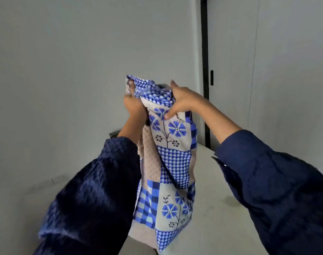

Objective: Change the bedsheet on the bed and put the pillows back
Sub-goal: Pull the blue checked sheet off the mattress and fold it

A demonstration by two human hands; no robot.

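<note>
Fabric fills the middle of my feed: a blue-and-white patchwork bedsheet [172, 157], printed with blue flowers, gingham squares and dotted beige panels, hangs bunched in a long drape from both raised hands. I see the left hand [134, 105] with its fingers curled tight into the gathered top, a fold of check cloth poking up above its knuckles. Just beside it, the right hand [181, 102] clasps the same bunch from the other side, thumb lifted and one finger stretched down onto a flower panel. Dark navy textured sleeves [94, 190] cover both forearms. Below the right hand lies a pale flat surface [221, 208]; whether the sheet's lower end touches it I cannot tell. Behind the hands stands a plain grey wall [65, 70], and beyond the right hand a black vertical door frame [205, 70].
</note>
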